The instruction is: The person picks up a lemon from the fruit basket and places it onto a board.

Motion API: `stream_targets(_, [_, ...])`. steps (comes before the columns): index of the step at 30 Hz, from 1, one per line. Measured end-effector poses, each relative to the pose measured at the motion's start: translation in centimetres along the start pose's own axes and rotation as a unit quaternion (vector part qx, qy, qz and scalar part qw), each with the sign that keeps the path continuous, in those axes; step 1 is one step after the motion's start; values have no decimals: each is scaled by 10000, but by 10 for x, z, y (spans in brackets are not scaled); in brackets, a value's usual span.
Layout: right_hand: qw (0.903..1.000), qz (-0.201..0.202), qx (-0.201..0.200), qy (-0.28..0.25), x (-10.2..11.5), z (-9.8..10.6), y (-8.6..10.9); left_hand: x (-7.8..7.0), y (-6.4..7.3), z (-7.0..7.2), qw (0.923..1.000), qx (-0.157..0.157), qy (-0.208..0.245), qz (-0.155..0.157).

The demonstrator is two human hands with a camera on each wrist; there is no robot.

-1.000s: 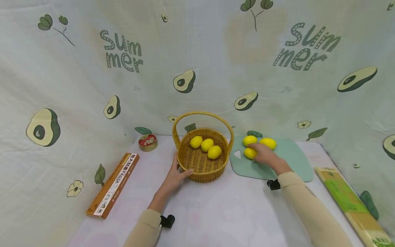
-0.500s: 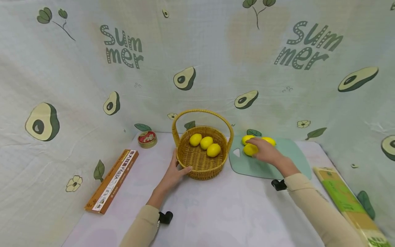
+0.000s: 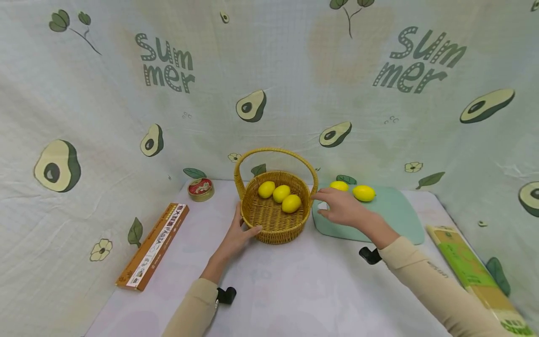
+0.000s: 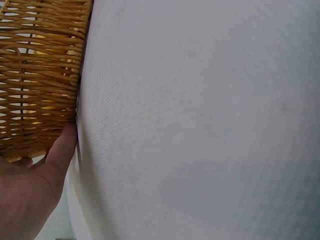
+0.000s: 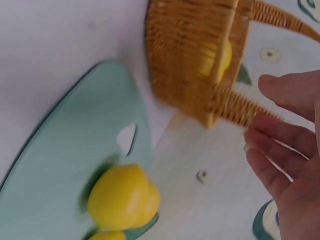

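A round wicker basket (image 3: 269, 220) with a tall arched handle holds three lemons (image 3: 281, 193). My left hand (image 3: 236, 238) grips its left side, the thumb along the front and the other fingers round the wall; in the left wrist view a digit lies against the wicker near its base. My right hand (image 3: 345, 208) reaches over the pale green cutting board (image 3: 391, 215), fingertips right at the basket's right rim and handle foot. In the right wrist view nothing shows between its thumb and parted fingers. Behind it on the board lie lemons (image 3: 364, 193), partly covered by the hand.
At the left lies a long pasta box (image 3: 153, 248), with a round red-topped tin (image 3: 200, 189) further back. A green and yellow noodle packet (image 3: 471, 271) lies along the right edge. A printed cloth (image 3: 286, 93) hangs behind the table.
My right hand has moved left from the lemons on the board to the basket's right side. My left hand stays on the basket, and the three lemons inside have not moved.
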State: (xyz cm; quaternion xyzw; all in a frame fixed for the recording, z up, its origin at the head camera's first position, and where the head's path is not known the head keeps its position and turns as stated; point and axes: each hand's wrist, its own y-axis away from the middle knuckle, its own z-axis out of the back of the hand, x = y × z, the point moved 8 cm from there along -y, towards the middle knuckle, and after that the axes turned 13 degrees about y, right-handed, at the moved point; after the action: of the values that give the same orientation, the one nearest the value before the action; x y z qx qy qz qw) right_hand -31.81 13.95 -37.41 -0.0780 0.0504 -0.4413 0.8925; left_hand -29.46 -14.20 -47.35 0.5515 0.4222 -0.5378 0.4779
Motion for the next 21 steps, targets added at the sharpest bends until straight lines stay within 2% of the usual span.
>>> stream_targets(4, [9997, 249, -59, 8, 23, 3, -6, 1, 0, 0, 10000, 24, 30, -20])
stream_targets(8, [9991, 345, 71, -241, 38, -2, -17, 1, -1, 1, 10000, -10, 41, -45])
stream_targets(12, [9968, 182, 360, -694, 44, -19, -32, 1, -1, 1, 10000, -8, 23, -22])
stream_targets(16, [9933, -166, 604, -973, 45, -38, -48, 0, 1, 1, 10000, 2, 7, 16])
stream_targets(18, [9925, -321, 651, -983, 45, -46, -56, 0, -1, 1, 10000, 1, 1, -9])
stream_targets(21, [9931, -498, 678, -812, 44, -56, -67, 9, -8, 3, 10000, -41, -30, -61])
